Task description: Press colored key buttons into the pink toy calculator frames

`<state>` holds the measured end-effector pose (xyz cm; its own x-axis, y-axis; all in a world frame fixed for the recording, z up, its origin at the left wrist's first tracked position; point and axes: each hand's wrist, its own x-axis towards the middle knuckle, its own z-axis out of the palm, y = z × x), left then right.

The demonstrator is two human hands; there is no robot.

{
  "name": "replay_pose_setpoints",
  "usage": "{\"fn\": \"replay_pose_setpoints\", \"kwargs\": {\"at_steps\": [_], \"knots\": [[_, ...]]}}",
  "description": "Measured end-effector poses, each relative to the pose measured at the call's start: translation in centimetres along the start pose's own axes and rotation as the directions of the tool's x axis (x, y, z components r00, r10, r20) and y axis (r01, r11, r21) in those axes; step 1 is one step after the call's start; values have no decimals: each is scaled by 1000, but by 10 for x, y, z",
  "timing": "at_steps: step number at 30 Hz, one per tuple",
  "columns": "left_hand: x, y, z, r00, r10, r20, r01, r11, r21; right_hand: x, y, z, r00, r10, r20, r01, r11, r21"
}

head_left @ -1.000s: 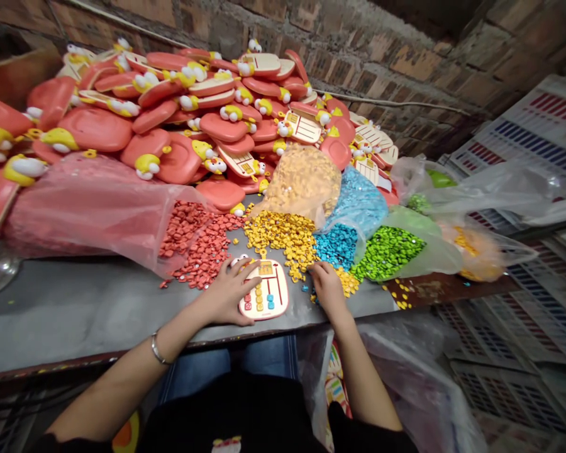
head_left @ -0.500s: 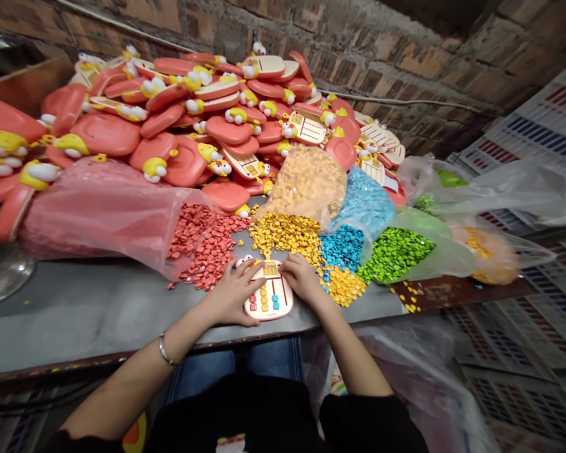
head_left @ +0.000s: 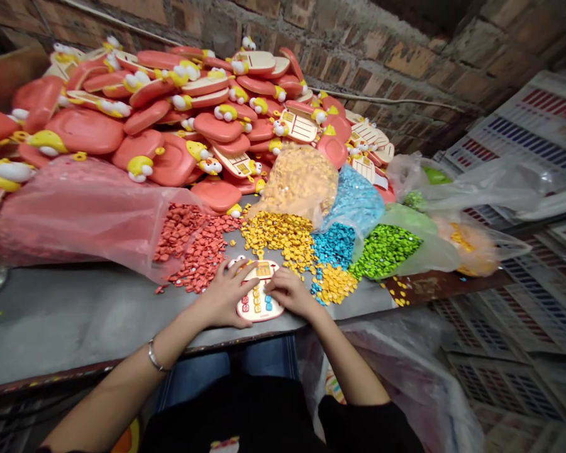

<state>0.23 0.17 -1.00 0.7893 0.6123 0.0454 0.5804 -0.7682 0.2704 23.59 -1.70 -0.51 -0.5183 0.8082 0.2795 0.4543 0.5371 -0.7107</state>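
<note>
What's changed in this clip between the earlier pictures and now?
The right hand moved left, away from the loose yellow beads, and now lies across the right side of the cream toy board. The left hand stayed on the board's left side. The heaps of yellow beads and red beads look unchanged.

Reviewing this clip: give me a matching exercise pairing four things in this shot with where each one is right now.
Things:
1. metal bangle
2. toy board
3. green beads
4. coral plastic cases

Places:
A. spilling from a green-tinted plastic bag
B. under the left hand and right hand
C. around the left wrist
D. piled against the brick wall

Pairs: 1-C, 2-B, 3-A, 4-D
</note>
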Motion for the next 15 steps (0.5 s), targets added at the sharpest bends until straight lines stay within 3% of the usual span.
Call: {"fn": "replay_pose_setpoints", "kwargs": {"at_steps": [2, 4, 7, 11, 15], "knots": [[0, -1, 0, 1000, 0, 7, 0, 1000, -5, -12, -3, -12, 999, 37, -4, -36, 999, 36], [0, -1, 0, 1000, 5, 13, -5, 1000, -10, -24, 1, -26, 983, 120, -137, -123, 992, -7], [0, -1, -1, 1000, 9, 12, -9, 1000, -16, -38, 20, -42, 914, 199, -352, -291, 929, -230], [0, 0, -1, 1000, -5, 12, 5, 1000, -18, -40, 44, -48, 919, 236, -315, -367, 806, -465], [0, 1, -3, 1000, -1, 20, 1, 1000, -22, -34, 42, -46, 909, 210, -360, -344, 864, -366]]}}
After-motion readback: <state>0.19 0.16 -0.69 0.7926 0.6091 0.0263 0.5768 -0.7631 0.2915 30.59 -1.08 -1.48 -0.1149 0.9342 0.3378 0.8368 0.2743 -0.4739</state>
